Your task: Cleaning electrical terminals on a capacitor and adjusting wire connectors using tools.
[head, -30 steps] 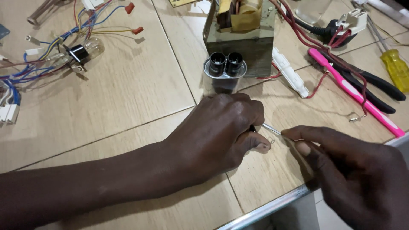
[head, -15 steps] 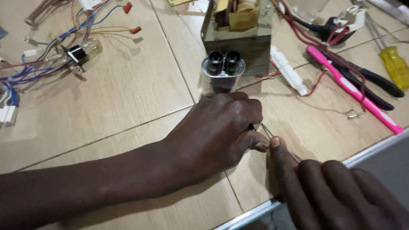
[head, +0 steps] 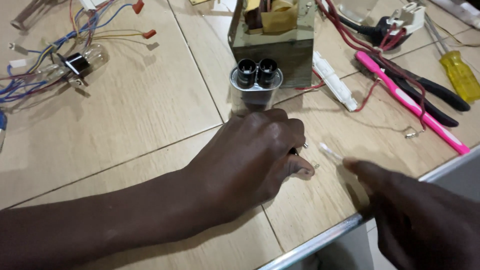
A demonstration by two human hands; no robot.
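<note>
The left hand (head: pixel 250 160) lies knuckles-up on the desk (head: pixel 150 130), its fingers curled down and pressed together over a small dark part (head: pixel 296 150) that only peeks out at the fingertips, with a bit of metal showing beside it. What kind of part it is I cannot tell. The right hand (head: pixel 415 210) comes in from the lower right, pinching a thin pale rod (head: pixel 330 151) whose tip points at that part and stops just short of the left fingertips. Just behind the left hand stands a grey metal can (head: pixel 255 90) with two dark caps, touching a boxy transformer (head: pixel 274 42). Farther right lie a pink-handled tool (head: pixel 410 102), black-handled pliers (head: pixel 440 95) and a yellow screwdriver (head: pixel 460 75).
</note>
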